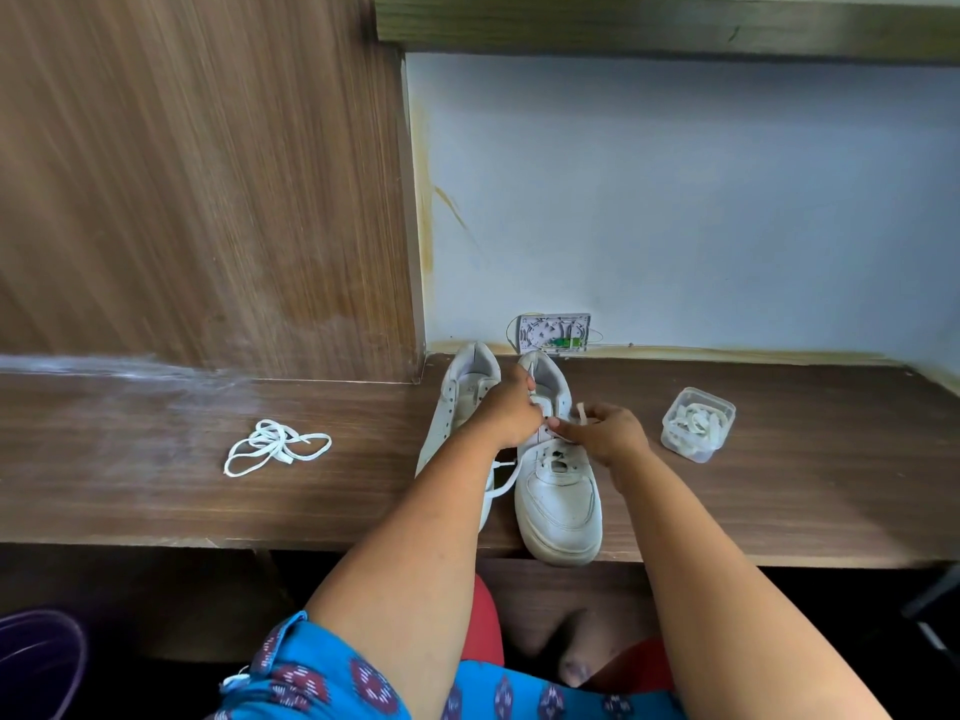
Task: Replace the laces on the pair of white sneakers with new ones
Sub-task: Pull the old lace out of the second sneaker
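1. Both sets of fingers are busy on the right sneaker [558,491]: the left hand [511,413] curls in at the upper eyelets, seemingly holding the tongue or a lace end, though I cannot tell exactly what it grips. The right hand [602,431] pinches a lace [583,412] whose tip pokes up just past its fingertips.
2. That sneaker stands at the table's near edge, toe toward 6 o'clock and slightly overhanging. Its lower eyelets already carry lace.
3. The left sneaker [457,407] sits touching it at 9 o'clock, mostly under the left forearm. Its visible eyelets look bare, and a lace end trails between the two shoes.
4. A loose lace coil [275,446] lies well apart at 9 o'clock. A clear tub [698,423] holding more lace sits near the right hand at 3 o'clock.
5. My read: threading the right sneaker is about halfway, now at the middle or upper eyelets.
6. Next, the pinched tip needs steering through the next free eyelet while the other hand steadies the flap, then pulling slack even. The left sneaker appears yet to come.
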`<act>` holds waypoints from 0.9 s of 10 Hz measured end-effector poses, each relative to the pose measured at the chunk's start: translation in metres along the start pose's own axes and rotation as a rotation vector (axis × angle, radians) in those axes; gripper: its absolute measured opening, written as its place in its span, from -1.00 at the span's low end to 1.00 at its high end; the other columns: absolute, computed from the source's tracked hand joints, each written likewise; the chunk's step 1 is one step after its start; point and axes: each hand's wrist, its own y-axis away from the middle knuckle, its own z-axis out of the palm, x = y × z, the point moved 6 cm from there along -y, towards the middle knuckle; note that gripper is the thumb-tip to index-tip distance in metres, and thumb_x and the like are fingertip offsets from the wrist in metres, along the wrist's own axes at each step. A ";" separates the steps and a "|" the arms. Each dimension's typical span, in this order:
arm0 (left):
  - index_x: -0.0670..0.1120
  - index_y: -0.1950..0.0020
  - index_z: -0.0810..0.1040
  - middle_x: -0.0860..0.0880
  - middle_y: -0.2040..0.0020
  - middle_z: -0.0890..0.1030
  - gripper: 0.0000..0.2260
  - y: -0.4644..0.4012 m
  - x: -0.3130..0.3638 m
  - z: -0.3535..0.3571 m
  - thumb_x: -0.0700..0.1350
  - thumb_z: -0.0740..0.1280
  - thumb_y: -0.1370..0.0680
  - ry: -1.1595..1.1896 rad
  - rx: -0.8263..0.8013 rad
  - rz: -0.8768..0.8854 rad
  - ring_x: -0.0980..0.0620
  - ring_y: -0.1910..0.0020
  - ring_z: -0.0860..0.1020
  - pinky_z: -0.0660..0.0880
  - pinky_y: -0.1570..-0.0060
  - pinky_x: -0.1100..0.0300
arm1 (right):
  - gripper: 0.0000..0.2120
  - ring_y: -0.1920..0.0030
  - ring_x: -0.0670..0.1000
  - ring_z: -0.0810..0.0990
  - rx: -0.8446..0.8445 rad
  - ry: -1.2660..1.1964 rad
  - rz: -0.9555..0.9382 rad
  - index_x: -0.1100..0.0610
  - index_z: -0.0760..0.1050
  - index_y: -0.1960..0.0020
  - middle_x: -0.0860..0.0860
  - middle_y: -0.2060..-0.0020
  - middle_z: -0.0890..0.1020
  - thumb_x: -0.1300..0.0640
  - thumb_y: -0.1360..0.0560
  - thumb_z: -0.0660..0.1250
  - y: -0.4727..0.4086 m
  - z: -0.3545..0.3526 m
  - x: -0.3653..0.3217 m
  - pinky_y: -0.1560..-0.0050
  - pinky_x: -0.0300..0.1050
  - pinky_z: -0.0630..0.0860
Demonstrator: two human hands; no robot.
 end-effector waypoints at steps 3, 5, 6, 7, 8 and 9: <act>-0.14 -0.36 0.30 -0.04 -0.04 0.52 -0.54 0.005 0.007 0.000 0.07 0.30 -0.58 -0.036 0.056 0.066 -0.06 -0.07 0.54 0.37 0.06 0.20 | -0.81 0.28 -0.03 0.49 -0.255 -0.571 -0.051 0.08 0.51 0.30 -0.07 0.36 0.57 0.21 -0.47 0.24 0.017 -0.026 -0.013 0.19 -0.10 0.29; -0.04 -0.41 0.26 -0.07 -0.24 0.53 -0.61 0.003 0.009 -0.001 0.02 0.22 -0.62 -0.122 0.093 0.086 -0.11 -0.14 0.54 0.46 -0.05 0.12 | -0.80 0.34 0.00 0.46 0.076 -1.132 0.030 0.09 0.40 0.38 0.01 0.44 0.50 0.10 -0.41 0.23 0.025 -0.067 -0.011 0.20 -0.16 0.40; -0.01 -0.37 0.35 -0.06 -0.21 0.57 -0.62 0.004 0.013 0.003 0.09 0.24 -0.60 -0.180 0.108 0.100 -0.11 -0.11 0.57 0.50 -0.07 0.10 | -0.49 0.30 0.07 0.57 0.164 0.271 -0.026 0.13 0.55 0.32 0.06 0.36 0.62 -0.34 -0.39 0.31 0.011 -0.057 -0.001 0.22 -0.11 0.47; -0.09 -0.18 0.43 -0.06 -0.10 0.58 -0.71 0.002 0.012 0.007 0.08 0.25 -0.59 -0.211 0.107 0.075 -0.09 -0.02 0.57 0.48 0.06 0.13 | -0.67 0.04 0.16 0.60 0.241 0.454 -0.233 0.17 0.56 -0.01 0.13 0.07 0.62 -0.09 -0.44 0.39 0.007 -0.038 -0.013 0.10 -0.07 0.49; -0.07 -0.05 0.44 -0.04 0.13 0.53 -0.83 0.000 0.006 0.002 0.02 0.23 -0.59 -0.108 0.144 0.025 -0.07 0.13 0.49 0.41 0.15 0.10 | -0.71 -0.10 0.17 0.52 0.133 0.342 -0.584 0.07 0.51 -0.23 0.11 -0.10 0.50 0.17 -0.51 0.29 0.012 -0.006 -0.036 -0.05 -0.09 0.45; -0.01 0.20 0.34 0.00 0.26 0.43 -0.85 -0.002 -0.002 0.000 -0.15 0.26 -0.55 0.099 0.123 -0.016 -0.04 0.19 0.45 0.50 0.09 0.05 | -0.73 -0.03 0.09 0.48 -0.015 0.381 -0.568 -0.02 0.52 -0.23 0.04 -0.08 0.41 0.12 -0.55 0.26 0.013 0.018 -0.030 -0.05 -0.08 0.46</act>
